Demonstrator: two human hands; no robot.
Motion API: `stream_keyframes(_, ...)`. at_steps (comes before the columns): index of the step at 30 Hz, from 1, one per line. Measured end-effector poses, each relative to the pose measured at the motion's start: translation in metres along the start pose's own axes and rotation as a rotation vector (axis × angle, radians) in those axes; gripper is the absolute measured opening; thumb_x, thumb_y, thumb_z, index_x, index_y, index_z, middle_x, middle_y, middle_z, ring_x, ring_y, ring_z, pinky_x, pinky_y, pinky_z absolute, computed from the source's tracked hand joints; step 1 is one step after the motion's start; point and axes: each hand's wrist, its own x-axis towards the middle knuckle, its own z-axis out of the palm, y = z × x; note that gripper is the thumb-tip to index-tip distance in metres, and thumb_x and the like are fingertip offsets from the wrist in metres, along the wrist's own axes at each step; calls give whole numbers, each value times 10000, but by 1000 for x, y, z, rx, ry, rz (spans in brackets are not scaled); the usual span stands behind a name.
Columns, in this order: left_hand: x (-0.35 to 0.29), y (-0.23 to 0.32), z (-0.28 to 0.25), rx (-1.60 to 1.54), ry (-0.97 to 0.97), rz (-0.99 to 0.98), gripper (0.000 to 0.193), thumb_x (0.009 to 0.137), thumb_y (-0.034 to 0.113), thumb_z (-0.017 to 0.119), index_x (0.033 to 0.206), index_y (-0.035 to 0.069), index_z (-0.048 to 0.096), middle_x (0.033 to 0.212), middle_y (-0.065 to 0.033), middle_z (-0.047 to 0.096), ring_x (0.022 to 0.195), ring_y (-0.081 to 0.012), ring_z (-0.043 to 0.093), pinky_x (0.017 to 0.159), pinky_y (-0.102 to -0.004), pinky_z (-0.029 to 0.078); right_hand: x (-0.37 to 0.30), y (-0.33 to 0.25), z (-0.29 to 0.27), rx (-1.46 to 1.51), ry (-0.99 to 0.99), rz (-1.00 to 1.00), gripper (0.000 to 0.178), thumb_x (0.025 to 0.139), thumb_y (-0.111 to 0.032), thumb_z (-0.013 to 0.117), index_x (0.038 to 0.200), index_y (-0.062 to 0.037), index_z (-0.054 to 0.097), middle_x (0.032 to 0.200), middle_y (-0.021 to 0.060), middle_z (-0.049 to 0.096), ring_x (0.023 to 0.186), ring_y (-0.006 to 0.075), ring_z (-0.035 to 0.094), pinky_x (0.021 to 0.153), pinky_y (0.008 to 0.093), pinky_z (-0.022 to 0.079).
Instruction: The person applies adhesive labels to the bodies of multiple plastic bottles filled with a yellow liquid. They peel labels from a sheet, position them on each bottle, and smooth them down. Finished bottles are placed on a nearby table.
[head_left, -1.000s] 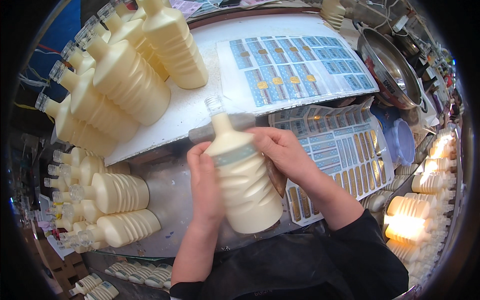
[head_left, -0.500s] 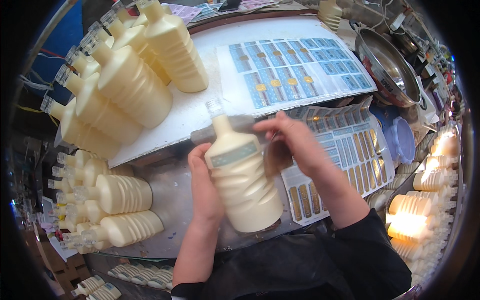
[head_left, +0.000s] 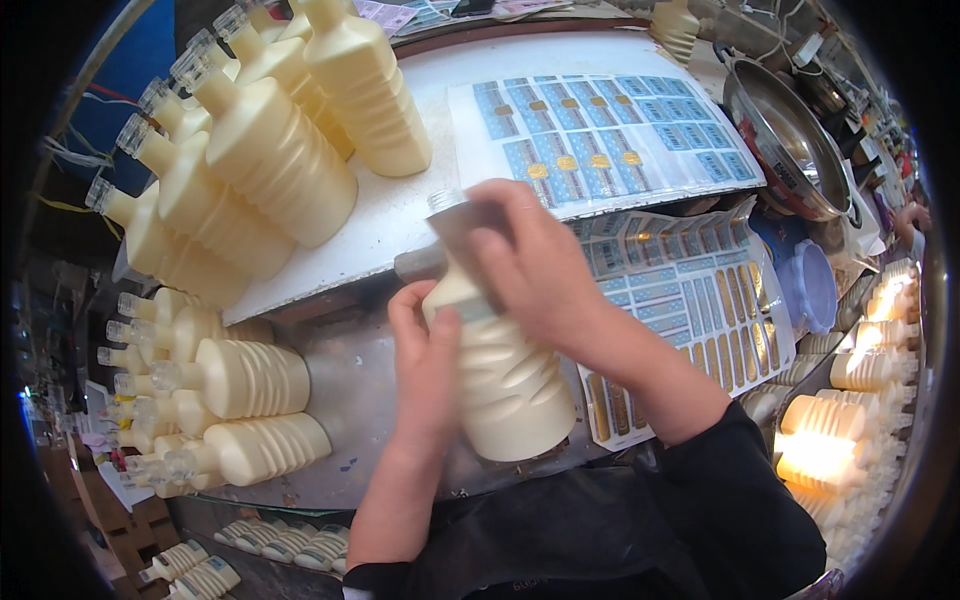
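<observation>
A cream plastic bottle point(head_left: 520, 400) with a ribbed body and a clear threaded neck stands tilted before me. My left hand point(head_left: 420, 335) is closed round its left side, thumb over the front. A pale blue-green label band point(head_left: 478, 309) crosses its shoulder, partly covered by my hands. In my right hand point(head_left: 525, 260) is a thin, flat grey-brown piece point(head_left: 462, 232), blurred, held over the bottle's neck and shoulder; its exact kind is unclear. Behind the bottle lies a grey roller-like object point(head_left: 418, 264), mostly hidden.
Several cream bottles stand at the far left point(head_left: 280, 160); others lie at the left point(head_left: 255, 378) and right point(head_left: 870, 370). Label sheets lie on the white board point(head_left: 575, 130) and below it point(head_left: 690, 320). A metal pan point(head_left: 785, 135) and lilac basin point(head_left: 806, 285) sit right.
My right hand has moved left and up, bringing the flat piece from beside the bottle to its neck and shoulder. My left thumb has come onto the bottle's front near the label band.
</observation>
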Motion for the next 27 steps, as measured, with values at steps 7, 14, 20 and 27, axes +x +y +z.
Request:
stream_keyframes(7,1,-6,-5,-162,24,-38,300,1064,158,493,1342,59,441,1271,-85,540,1107,-153,555,989,-320,475,-9,36,-16,-6,111,-5,350,975,-141,554,1304,-29,520,1241,232,616,1141,430,609,967,457,486)
stream_keyframes(14,-12,-12,-10,-183,-82,-91,505,1005,172,555,1457,25,384,1369,-121,536,1232,-219,553,1055,-373,460,-7,31,-18,171,64,-85,322,1015,-111,561,1320,-22,506,1174,150,616,1031,249,623,920,341,489)
stream_keyframes(20,-18,-3,-10,-61,-172,-118,691,865,140,687,1462,7,366,1375,-150,541,1250,-219,559,1073,-385,457,-10,24,-17,39,132,57,329,999,-52,521,1323,-9,481,1170,127,583,1081,210,585,968,346,466)
stream_keyframes(27,-23,8,12,350,-67,28,713,867,169,747,1452,6,375,1336,-171,569,1215,-268,591,1025,-400,478,-15,-13,1,-18,64,-121,319,985,-80,458,1298,-21,470,1190,221,504,1069,420,553,959,463,454)
